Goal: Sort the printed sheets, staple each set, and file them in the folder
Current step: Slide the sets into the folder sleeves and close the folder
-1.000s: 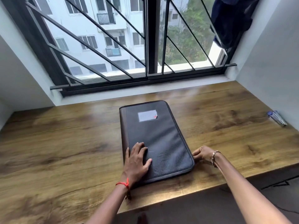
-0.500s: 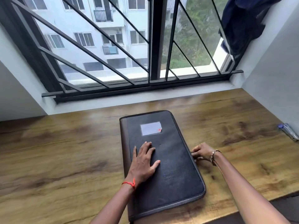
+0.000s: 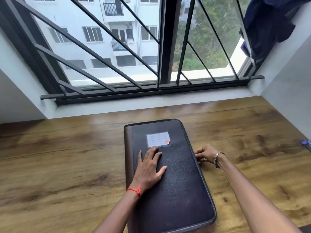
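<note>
A dark zip-around folder (image 3: pixel 181 190) lies closed on the wooden desk (image 3: pixel 67 165), its brown spine to the left. A small lined white label (image 3: pixel 158 139) sits on its cover. My left hand (image 3: pixel 149 169) presses flat on the cover just below the label, fingers spread. At the folder's right edge, about a third of the way down from the far end, my right hand (image 3: pixel 206 153) pinches the zip with curled fingers. The zip pull itself is hidden by those fingers.
A blue pen (image 3: pixel 305 142) lies at the desk's far right edge by the wall. A barred window (image 3: pixel 166 47) runs along the back, with a dark blue cloth (image 3: pixel 269 26) hanging at its upper right. White walls close in both sides of the desk.
My right hand has slid along the folder's right edge from the near corner toward the far end. My left hand has shifted up the cover toward the label. The view has tilted down.
</note>
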